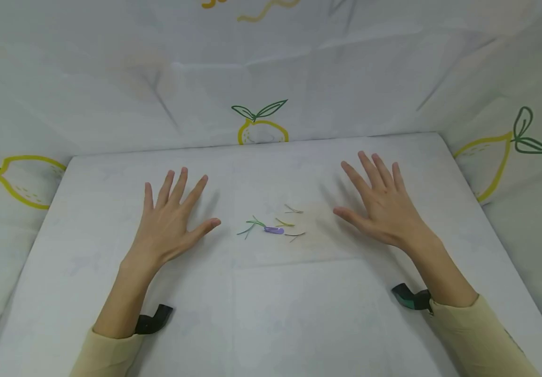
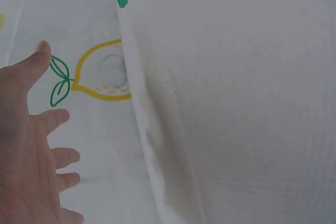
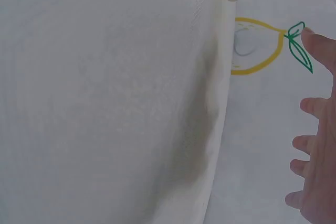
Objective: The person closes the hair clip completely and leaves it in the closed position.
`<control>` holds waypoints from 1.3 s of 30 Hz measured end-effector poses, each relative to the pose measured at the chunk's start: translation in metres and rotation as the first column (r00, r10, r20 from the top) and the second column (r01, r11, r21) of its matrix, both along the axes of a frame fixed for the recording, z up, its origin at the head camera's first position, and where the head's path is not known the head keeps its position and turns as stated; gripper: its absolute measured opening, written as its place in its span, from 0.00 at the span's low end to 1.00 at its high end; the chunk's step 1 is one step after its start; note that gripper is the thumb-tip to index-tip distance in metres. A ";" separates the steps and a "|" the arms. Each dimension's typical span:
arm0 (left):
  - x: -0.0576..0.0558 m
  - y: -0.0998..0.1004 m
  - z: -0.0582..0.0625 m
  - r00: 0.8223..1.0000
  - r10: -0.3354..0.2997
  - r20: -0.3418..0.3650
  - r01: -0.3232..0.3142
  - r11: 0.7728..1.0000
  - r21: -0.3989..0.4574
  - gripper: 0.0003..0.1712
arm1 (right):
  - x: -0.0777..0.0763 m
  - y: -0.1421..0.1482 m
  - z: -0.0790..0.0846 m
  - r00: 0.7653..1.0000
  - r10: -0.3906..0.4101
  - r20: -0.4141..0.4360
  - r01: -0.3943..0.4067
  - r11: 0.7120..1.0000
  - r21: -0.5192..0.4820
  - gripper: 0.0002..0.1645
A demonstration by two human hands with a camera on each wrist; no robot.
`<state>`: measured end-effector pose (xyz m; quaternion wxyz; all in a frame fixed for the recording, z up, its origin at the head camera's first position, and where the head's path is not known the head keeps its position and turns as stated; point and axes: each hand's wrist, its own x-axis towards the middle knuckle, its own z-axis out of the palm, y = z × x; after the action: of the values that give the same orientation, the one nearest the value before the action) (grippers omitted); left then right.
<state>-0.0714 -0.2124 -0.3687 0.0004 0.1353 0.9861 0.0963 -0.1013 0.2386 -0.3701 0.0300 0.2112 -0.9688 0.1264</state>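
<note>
Both hands are spread above the white table with nothing held. In the head view my left hand is on the left, its thumb pointing toward the middle. My right hand is across from it on the right, fingers fanned out. Between them lies a small purple strip-like piece, with thin green forked strands at its left end. Thin forked pieces lie to its right: a yellow one and dark ones. The wrist views show the left hand and right hand, fingers extended.
White cloth with printed lemons hangs behind the table and along both sides. A faint rectangular sheet edge runs below the small pieces. Black wrist mounts sit at both cuffs.
</note>
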 end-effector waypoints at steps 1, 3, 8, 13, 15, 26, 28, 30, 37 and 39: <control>0.000 0.000 0.000 1.000 -0.001 0.003 0.001 1.000 0.002 0.53 | 0.000 -0.001 0.000 1.000 0.002 -0.002 -0.002 1.000 -0.001 0.56; 0.000 0.001 -0.001 1.000 -0.004 0.006 0.004 1.000 0.005 0.53 | 0.000 -0.002 -0.001 1.000 0.005 -0.005 -0.005 1.000 -0.003 0.57; -0.001 0.003 -0.002 1.000 -0.010 0.017 0.010 1.000 0.011 0.51 | 0.001 -0.004 -0.002 1.000 0.022 -0.011 -0.022 0.999 -0.024 0.57; -0.001 0.004 -0.004 1.000 -0.019 0.015 0.019 1.000 0.022 0.50 | 0.002 -0.007 -0.002 0.999 0.040 -0.008 -0.041 0.997 -0.059 0.56; -0.001 0.005 -0.005 1.000 -0.023 0.015 0.023 0.999 0.024 0.49 | 0.002 -0.009 -0.002 0.999 0.049 -0.007 -0.049 0.996 -0.070 0.56; -0.001 0.010 -0.004 0.999 -0.039 0.025 0.038 0.999 0.017 0.47 | 0.007 -0.018 -0.002 0.993 0.114 -0.041 -0.119 0.985 -0.123 0.51; -0.002 0.011 -0.004 0.999 -0.039 0.023 0.039 0.999 0.017 0.47 | 0.008 -0.019 -0.002 0.992 0.120 -0.041 -0.124 0.984 -0.129 0.50; -0.002 0.011 -0.003 0.999 -0.042 0.023 0.041 0.999 0.019 0.47 | 0.008 -0.021 -0.002 0.991 0.127 -0.038 -0.131 0.983 -0.131 0.49; -0.002 0.014 -0.005 0.998 -0.059 0.027 0.058 0.998 0.019 0.47 | 0.009 -0.027 -0.004 0.986 0.161 -0.035 -0.164 0.973 -0.161 0.47; -0.002 0.015 -0.005 0.998 -0.066 0.023 0.065 0.998 0.019 0.47 | 0.009 -0.028 -0.006 0.985 0.168 -0.034 -0.172 0.970 -0.173 0.46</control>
<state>-0.0737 -0.1972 -0.3740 0.0141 0.1663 0.9802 0.1068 -0.0921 0.2108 -0.3757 0.0470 0.2912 -0.9319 0.2113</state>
